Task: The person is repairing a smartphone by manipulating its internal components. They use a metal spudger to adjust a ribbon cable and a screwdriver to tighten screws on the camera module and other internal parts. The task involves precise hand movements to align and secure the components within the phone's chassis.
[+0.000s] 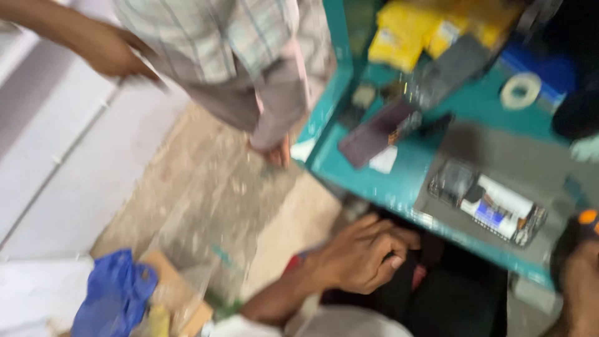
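1. Teal-painted metal makes up the workbench (pixel 380 181), which runs across the right half of the blurred head view, its front edge slanting down to the right.
2. On the bench, a small wire-mesh tray (pixel 536 228) sits near the front edge; in it lies a white and blue box-shaped pack (pixel 496 209), with darker items beside it too smeared to identify.
3. At the back of the bench, crumpled yellow plastic packets (pixel 405 34) are heaped together, with a white roll of tape (pixel 521 90) to their right and a flat dark purple rectangular object (pixel 374 132) lying in front of them.
4. The person's left hand (pixel 359 253) is below the bench's front edge, fingers curled inward against a black fabric-like mass (pixel 449 299) under the bench. The hand is mostly closed, yet I cannot tell whether anything is actually gripped.
5. The right hand (pixel 580 287) shows only at the lower right corner, resting at a black object with an orange patch (pixel 583 221) by the bench edge. How far its fingers are closed is hidden.
6. A second person in a pale checked shirt (pixel 231 37) stands on the sandy floor (pixel 206 193) beside the bench, one hand (pixel 112 53) out to the left, the other (pixel 274 150) hanging just beside the bench corner.
7. A blue plastic bag (pixel 112 293) lies on brown cardboard (pixel 181 296) at the lower left.
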